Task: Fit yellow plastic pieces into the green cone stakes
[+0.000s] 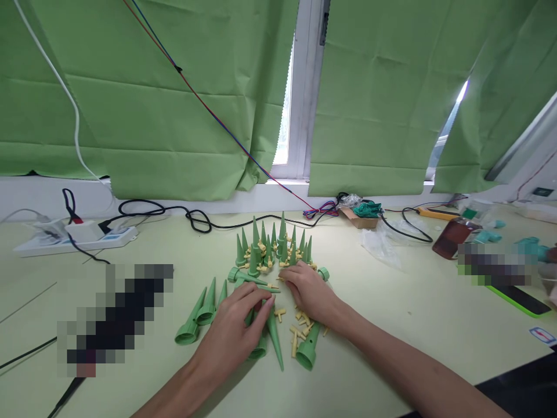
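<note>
My left hand is closed around a green cone-shaped plastic spike, mostly hidden by the fingers. My right hand pinches a small pale-yellow T-shaped valve just to the right of that spike's tip. Behind both hands stands a cluster of upright green spikes with yellow valves among them. More green spikes lean or lie about my left hand, such as a hollow-ended spike and a long spike. Loose yellow valves lie below my right hand, beside another green spike.
On the left is a white power strip with plugs, and a blurred dark object. A black cable runs along the back. To the right are a small cardboard box, plastic bags, a dark-liquid bottle and a green-edged phone-like object.
</note>
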Demonstrator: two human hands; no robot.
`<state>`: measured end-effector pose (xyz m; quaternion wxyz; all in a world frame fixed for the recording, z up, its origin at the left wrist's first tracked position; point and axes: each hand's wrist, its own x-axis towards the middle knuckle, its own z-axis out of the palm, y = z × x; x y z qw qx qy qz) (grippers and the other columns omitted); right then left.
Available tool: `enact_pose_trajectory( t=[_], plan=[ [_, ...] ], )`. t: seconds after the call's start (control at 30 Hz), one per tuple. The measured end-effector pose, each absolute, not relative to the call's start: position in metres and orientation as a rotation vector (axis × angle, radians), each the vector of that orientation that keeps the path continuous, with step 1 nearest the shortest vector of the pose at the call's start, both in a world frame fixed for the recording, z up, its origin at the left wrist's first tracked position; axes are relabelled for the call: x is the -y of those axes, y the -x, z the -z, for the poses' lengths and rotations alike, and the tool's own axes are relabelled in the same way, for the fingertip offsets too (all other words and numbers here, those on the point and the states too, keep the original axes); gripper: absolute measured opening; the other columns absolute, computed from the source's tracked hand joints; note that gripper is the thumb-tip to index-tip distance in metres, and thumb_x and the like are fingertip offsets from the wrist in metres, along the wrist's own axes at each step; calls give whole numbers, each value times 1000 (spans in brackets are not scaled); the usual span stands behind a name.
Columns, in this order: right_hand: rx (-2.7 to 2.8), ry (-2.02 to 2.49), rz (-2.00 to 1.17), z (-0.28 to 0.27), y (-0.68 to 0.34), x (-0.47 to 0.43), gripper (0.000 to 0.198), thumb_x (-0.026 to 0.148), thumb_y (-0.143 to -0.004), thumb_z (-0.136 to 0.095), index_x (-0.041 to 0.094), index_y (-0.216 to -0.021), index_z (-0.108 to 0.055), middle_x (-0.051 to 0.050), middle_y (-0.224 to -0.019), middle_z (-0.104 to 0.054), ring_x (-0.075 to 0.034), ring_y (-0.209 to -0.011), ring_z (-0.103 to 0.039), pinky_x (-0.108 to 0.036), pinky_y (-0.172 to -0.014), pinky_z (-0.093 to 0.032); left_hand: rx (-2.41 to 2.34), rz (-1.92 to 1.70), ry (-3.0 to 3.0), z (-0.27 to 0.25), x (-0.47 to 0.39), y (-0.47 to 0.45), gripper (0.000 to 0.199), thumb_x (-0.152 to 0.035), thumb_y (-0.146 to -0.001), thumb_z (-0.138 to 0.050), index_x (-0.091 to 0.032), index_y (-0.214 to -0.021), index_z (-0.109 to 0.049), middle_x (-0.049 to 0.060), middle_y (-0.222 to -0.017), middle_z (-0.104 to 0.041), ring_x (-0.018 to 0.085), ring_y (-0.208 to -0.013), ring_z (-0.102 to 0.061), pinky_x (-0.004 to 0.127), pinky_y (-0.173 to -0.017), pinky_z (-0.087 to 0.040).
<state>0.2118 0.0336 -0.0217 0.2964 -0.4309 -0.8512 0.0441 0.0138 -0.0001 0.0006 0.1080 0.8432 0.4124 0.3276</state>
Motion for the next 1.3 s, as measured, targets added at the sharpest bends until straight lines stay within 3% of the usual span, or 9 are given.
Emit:
enact_pose_trajectory(
  t=[0.27,0.83,1.3],
  plan=[
    [2277,1211,-112,25,-212,-36,24,0,-92,-49,17,-99,-64,-8,-90,-63,-22,-88,-51,-32,-74,-41,-1203,-965,-2504,2,1,-13,27,-29,-99,-44,-20,-87,-66,3,-77,-62,18,-72,-60,27,-62,-46],
    [2291,1290,-168,24,-211,-35,16,5,-94,-51,16,-91,-62,-8,-92,-61,-22,-91,-51,-31,-75,-43,-1205,-940,-2520,2,1,-13,29,-31,-99,-43,-19,-86,-66,4,-79,-63,18,-73,-60,29,-64,-48],
    [2083,1028,-286,24,-206,-30,18,7,-95,-49,18,-99,-62,-7,-95,-61,-20,-91,-58,-32,-79,-49,-1223,-1006,-2512,2,0,-13,21,-28,-98,-46,-21,-93,-65,3,-79,-63,17,-72,-59,28,-64,-47]
  ],
)
